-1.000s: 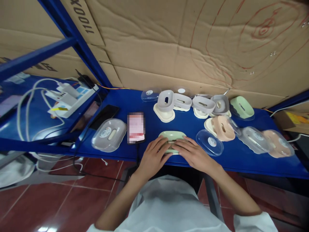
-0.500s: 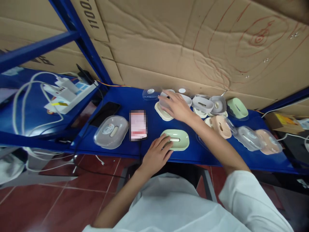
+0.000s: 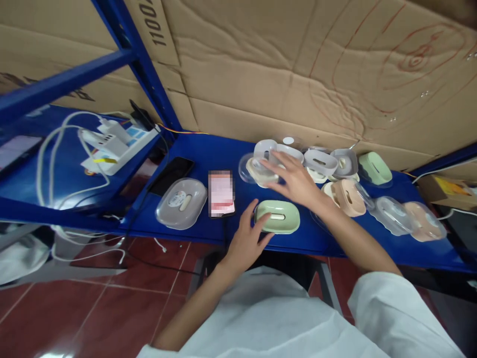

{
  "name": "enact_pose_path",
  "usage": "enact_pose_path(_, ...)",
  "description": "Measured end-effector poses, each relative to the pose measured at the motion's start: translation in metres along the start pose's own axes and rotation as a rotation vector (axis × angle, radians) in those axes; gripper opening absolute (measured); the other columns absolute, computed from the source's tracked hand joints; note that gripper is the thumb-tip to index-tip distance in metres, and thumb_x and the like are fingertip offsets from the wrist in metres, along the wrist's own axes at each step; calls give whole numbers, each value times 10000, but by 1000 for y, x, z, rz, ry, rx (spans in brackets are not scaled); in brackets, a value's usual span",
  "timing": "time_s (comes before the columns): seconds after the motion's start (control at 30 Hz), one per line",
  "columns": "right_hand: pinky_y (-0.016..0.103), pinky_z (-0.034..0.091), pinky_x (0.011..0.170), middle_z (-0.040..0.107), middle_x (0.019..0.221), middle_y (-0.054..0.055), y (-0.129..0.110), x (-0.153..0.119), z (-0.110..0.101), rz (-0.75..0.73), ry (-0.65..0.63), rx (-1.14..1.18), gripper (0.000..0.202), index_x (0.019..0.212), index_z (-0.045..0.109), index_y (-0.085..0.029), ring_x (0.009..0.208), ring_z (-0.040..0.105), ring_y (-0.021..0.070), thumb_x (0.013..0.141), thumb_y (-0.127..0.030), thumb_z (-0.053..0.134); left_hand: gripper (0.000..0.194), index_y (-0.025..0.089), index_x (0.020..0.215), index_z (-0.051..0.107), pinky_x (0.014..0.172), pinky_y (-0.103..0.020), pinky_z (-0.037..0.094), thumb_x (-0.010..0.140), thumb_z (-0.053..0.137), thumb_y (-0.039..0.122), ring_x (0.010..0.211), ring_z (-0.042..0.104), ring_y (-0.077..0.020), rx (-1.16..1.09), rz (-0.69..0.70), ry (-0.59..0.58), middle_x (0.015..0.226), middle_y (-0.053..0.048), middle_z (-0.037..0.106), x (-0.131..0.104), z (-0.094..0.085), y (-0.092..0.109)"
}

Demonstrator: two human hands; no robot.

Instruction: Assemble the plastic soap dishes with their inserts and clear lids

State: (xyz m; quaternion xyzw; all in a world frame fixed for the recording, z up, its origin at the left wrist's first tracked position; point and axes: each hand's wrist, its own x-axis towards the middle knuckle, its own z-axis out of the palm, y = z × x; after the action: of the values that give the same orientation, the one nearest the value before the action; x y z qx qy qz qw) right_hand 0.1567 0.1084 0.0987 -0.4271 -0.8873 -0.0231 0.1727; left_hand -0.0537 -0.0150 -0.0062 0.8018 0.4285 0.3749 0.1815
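A pale green soap dish (image 3: 294, 219) with a slot in its bottom lies near the table's front edge. My left hand (image 3: 246, 243) is at its left end, fingers spread, one fingertip over the inside of the dish. Farther back, my right hand (image 3: 294, 179) pinches a clear plastic lid (image 3: 245, 169) with a round sticker, thumb and fingers at its right side. Under the lid sits a cream dish base (image 3: 266, 183). Just behind stands a grey dish (image 3: 263, 146), partly covered by the fingers.
A grey lidded dish (image 3: 164, 211) and a phone with a lit screen (image 3: 221, 194) lie on the left, by a dark phone (image 3: 173, 171). Several grey, peach and green dishes, such as a peach one (image 3: 352, 199), crowd the right. A power strip (image 3: 130, 144) trails cables.
The clear lid has moved from the table's back forward and right, with my right hand at it. My left hand's fingers have spread and drawn back over the green dish's left end.
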Motion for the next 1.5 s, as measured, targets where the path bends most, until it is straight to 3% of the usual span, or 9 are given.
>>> enact_pose_path(0.13,537,413,1269,402,1701,132,-29,-107,-5,158,-36,64,604,1611,492,-276,1561,414,326,1052,-468,617,905,314,1654,263,1180,-533,528,928,803,291,1570,419,-367,-122,-139,13,1769,-209,156,3,-1,-3)
enact_pose_path(0.23,574,428,1258,335,1738,134,-42,-139,12,146,-108,103,664,1636,450,-294,1601,346,339,1033,-498,642,1068,339,1706,126,1212,-552,480,904,829,281,1628,295,-390,-99,-134,-85,1782,-205,157,10,-3,-5)
enact_pose_path(0.43,598,441,1242,281,1762,146,-45,-145,37,102,-24,183,674,1655,411,-307,1656,211,339,1036,-389,663,873,347,1649,353,1244,-538,440,913,821,305,1560,433,-350,13,-87,-241,1698,-157,378,19,-8,-10)
enact_pose_path(0.57,580,418,1263,255,1774,121,-38,-150,39,80,-10,258,750,1692,311,-360,1656,218,323,1033,-377,670,853,349,1635,389,1244,-502,451,905,830,337,1508,499,-318,21,-78,-189,1629,-131,459,14,-5,-7)
enact_pose_path(0.73,580,393,1271,-45,1812,135,-36,-158,44,189,126,335,967,1734,47,-363,1652,203,357,1017,-398,695,800,324,1609,439,1243,-486,453,910,822,391,1479,525,-312,68,-51,-94,1603,-122,490,20,-20,-1)
enact_pose_path(0.93,574,389,1280,41,1817,94,-38,-161,47,272,178,403,841,1730,94,-395,1631,292,341,1065,-395,609,793,215,1520,507,1189,-541,456,850,843,472,1393,557,-386,397,-352,260,1434,-180,592,96,-89,-47)
enact_pose_path(1.07,553,408,1279,90,1814,86,-38,-159,50,270,163,383,732,1721,200,-378,1630,297,334,1084,-378,561,883,130,1480,491,1129,-567,472,775,888,485,1354,572,-452,586,-651,178,1431,-260,551,158,-108,-95)
enact_pose_path(1.27,577,448,1247,291,1753,165,-37,-160,52,296,126,324,547,1621,462,-257,1595,373,340,1092,-373,540,993,17,1533,365,1117,-572,455,800,885,442,1407,518,-505,638,-769,-91,1497,-381,464,197,-95,-98)
enact_pose_path(1.5,589,485,1217,425,1684,172,-36,-159,52,286,120,298,464,1530,572,-219,1532,470,348,1085,-350,556,381,187,1345,632,1134,-446,480,1049,580,421,1313,627,-305,533,-216,-315,1381,-141,659,156,-32,-29)
